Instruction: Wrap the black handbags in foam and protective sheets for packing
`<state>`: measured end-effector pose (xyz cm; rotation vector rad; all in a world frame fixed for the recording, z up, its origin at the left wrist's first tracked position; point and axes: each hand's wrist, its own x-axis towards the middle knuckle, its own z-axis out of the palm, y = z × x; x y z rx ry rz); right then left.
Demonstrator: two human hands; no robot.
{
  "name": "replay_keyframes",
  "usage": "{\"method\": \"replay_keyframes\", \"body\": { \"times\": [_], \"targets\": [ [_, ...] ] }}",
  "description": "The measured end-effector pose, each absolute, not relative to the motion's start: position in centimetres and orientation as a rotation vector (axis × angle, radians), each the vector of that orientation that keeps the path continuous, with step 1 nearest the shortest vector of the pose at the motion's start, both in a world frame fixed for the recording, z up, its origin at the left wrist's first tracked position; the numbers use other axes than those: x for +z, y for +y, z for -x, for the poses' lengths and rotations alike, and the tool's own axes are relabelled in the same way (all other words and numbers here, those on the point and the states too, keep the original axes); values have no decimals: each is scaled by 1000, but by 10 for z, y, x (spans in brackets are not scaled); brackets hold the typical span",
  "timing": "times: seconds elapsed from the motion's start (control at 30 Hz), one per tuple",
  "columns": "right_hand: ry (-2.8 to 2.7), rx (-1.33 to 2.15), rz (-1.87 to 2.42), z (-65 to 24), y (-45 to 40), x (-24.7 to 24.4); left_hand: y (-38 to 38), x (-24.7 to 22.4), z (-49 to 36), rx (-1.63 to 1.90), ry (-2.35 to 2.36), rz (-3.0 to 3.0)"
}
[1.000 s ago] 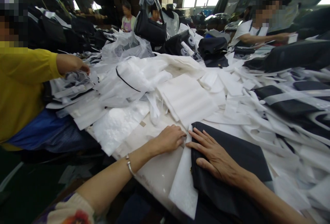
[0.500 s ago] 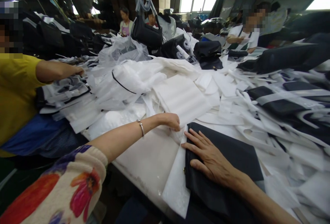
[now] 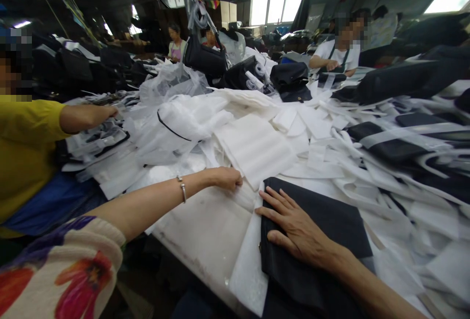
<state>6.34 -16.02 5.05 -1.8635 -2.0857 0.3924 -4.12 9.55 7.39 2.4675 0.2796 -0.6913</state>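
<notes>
My left hand (image 3: 231,179) is closed just above the white tabletop (image 3: 205,226), beside the lower corner of a stack of white foam sheets (image 3: 257,148). What its fingers hold, if anything, is too small to make out. With fingers spread, my right hand (image 3: 293,221) lies flat on a black bag (image 3: 330,206) at the table's front edge. A white foam sheet (image 3: 249,265) shows along the bag's left side, partly under it.
Crumpled clear plastic (image 3: 191,118) lies beyond my left arm. White foam strips (image 3: 367,172) and wrapped black pieces (image 3: 392,148) cover the right side. A person in yellow (image 3: 33,133) reaches in at left; another person (image 3: 338,55) works across the table.
My left hand has moved a little to the left, away from the black bag, and stays closed. My right hand remains spread on the bag. The view has shifted slightly.
</notes>
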Motion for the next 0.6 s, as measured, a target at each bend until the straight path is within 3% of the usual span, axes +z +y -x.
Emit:
{"method": "replay_keyframes", "body": {
  "times": [0.23, 0.37, 0.5, 0.6],
  "targets": [
    [-2090, 385, 1858, -63, -161, 50, 116, 134, 59, -818, 273, -2297],
    [-1876, 404, 1864, -63, -163, 44, 87, 171, 48, -715, 176, -1920],
    [-1557, 563, 1789, -66, -163, 37, 20, 159, 9, -757, 19, -1674],
    [-1192, 819, 1630, -72, -161, 34, -22, 125, -19, -601, 202, -1711]
  ]
}}
